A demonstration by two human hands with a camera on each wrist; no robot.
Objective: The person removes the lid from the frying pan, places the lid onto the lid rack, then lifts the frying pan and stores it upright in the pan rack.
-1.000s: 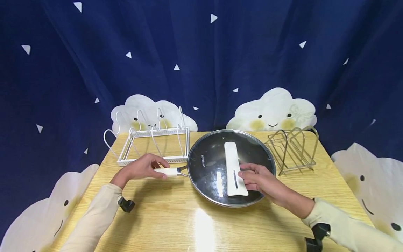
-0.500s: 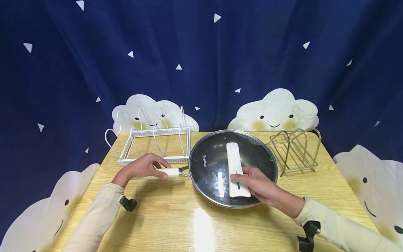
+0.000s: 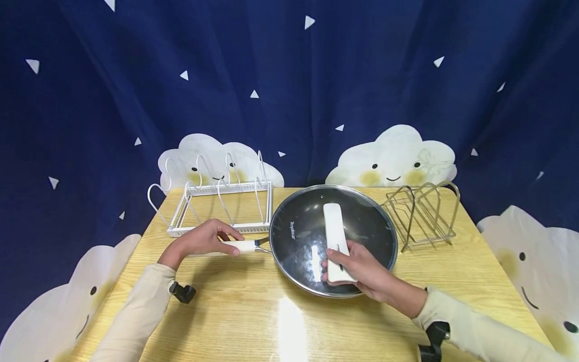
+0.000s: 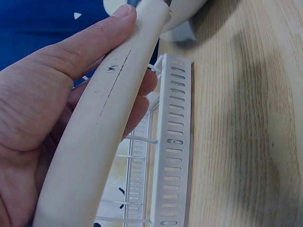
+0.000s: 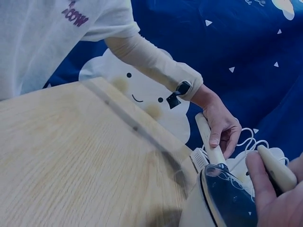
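My left hand (image 3: 201,242) grips the frying pan's white handle (image 3: 240,246), thumb along the top per the left wrist view (image 4: 71,52); no change there from the earlier frames. The pan (image 3: 298,281) sits centre frame on the wooden table (image 3: 253,322), glass lid (image 3: 298,226) on it, same spot as before.

What differs is my right hand (image 3: 357,269). A second ago it lay at the right side of the long white lid handle (image 3: 335,236) with fingers just touching it. Now it has slid left and nearer the lower end, with the fingers curled over and round that end of the handle, so it is gripping it. The right wrist view shows the thumb (image 5: 258,182) beside the handle.

The white wire rack (image 3: 221,206) is left of centre, just behind my left hand. The metal rack (image 3: 422,213) is right of the lid. Neither has moved.
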